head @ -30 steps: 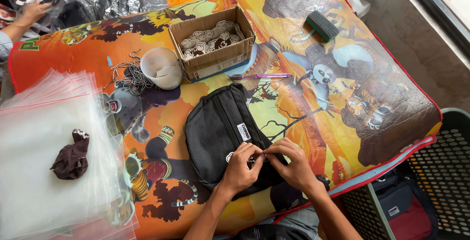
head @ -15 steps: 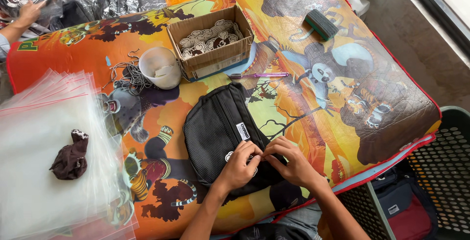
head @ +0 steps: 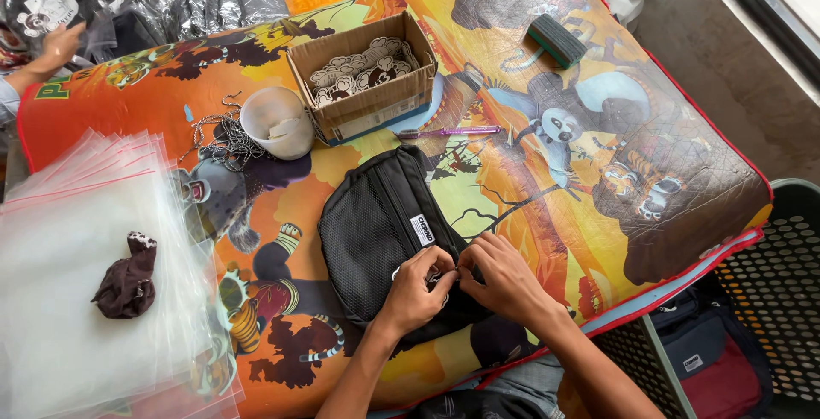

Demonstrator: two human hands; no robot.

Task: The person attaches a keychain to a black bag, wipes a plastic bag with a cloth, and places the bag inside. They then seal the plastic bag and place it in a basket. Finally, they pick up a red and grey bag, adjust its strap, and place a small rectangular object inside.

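Note:
A black pouch bag (head: 384, 227) with a mesh front panel and a small white label lies on the cartoon-printed table cover (head: 530, 171). My left hand (head: 418, 287) and my right hand (head: 500, 278) meet at the bag's near right edge, fingertips pinched together on a small part there. What the fingers pinch is mostly hidden. Both forearms come in from the bottom edge.
A cardboard box (head: 367, 77) of black-and-white tags stands behind the bag, with a white cup (head: 275, 122), metal chains (head: 218, 137) and a purple pen (head: 448, 132) nearby. Clear plastic bags (head: 85, 282) with a dark cloth (head: 128, 275) lie left. Another person's hand (head: 55, 43) works far left.
The view has shifted slightly. My hands stay at the bag's near edge, fingers drawn a little closer together. The other person's hand at far left has moved a bit.

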